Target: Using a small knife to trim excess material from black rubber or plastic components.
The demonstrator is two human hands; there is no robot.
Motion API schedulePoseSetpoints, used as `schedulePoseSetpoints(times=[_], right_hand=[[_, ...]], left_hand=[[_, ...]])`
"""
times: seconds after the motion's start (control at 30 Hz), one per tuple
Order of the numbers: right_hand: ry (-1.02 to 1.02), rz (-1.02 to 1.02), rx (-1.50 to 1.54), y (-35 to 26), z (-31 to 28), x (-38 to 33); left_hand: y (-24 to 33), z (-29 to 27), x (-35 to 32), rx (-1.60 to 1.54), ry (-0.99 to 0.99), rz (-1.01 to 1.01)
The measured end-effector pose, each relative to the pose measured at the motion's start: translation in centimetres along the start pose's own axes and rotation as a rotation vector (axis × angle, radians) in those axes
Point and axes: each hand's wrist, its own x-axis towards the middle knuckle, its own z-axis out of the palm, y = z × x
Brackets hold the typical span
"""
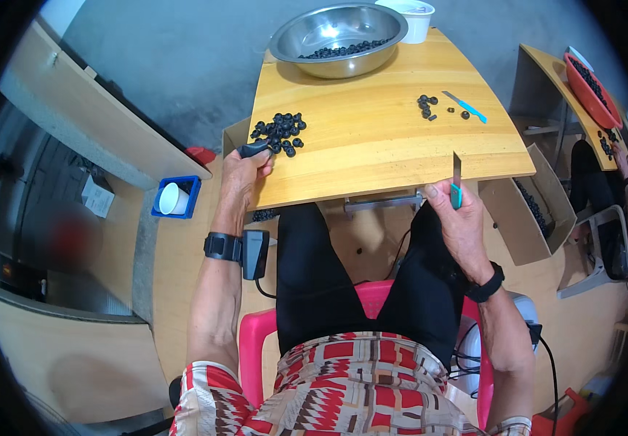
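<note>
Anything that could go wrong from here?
1. The right hand holds a teal-handled knife with its blade bare and pointing up; a slip could nick a finger.
2. The pile of black parts sits close to the left edge of the table, with the left hand right there; some might get knocked off.
3. A blue-handled knife lies uncovered beside loose black parts; reaching there might risk a cut.

Knife handle (456,197) partly hidden in the right hand (462,222).
</note>
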Motion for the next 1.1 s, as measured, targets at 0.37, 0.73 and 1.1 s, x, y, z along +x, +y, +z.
schedulePoseSetpoints(times=[0.37,0.73,1.1], right_hand=[[0.005,0.050,0.041,0.4,0.0,0.0],[0.011,0.029,0.009,0.6,-0.3,0.4],[0.128,0.097,0.098,-0.6,-1.9,0.8]], left_hand=[[0.0,-0.4,2.8,0.295,0.145,0.058],[0.0,13.1,0.0,0.403,-0.272,0.204],[-4.6,27.3,4.8,0.843,-0.326,0.479]])
